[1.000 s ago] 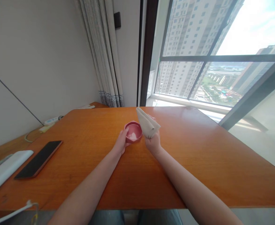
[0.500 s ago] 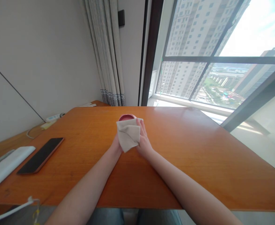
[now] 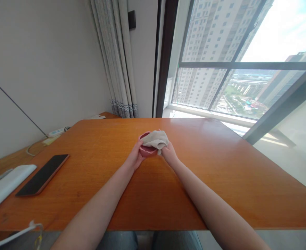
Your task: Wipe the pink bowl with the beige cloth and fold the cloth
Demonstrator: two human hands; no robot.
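A small glossy pink bowl point(image 3: 147, 151) is in the middle, above the wooden table. My left hand point(image 3: 135, 156) is closed around its left side. A pale grey cloth point(image 3: 156, 139) lies bunched over the bowl's rim and opening, hiding much of the inside. On the right, my right hand point(image 3: 170, 154) is closed on the cloth and presses it at the bowl's right edge. The fingertips of my right hand are covered by the cloth.
The wooden table point(image 3: 207, 180) spreads out on every side of my hands. To the left lie a dark phone point(image 3: 43, 174) and a white flat device point(image 3: 8, 185). A power strip point(image 3: 59, 131) is near the wall, and a white cable point(image 3: 19, 232) hangs at the front left edge.
The cloth has gone from hanging spread over the bowl's near side to bunched across its rim. My right hand has shifted right and closed on it. The bowl now shows more.
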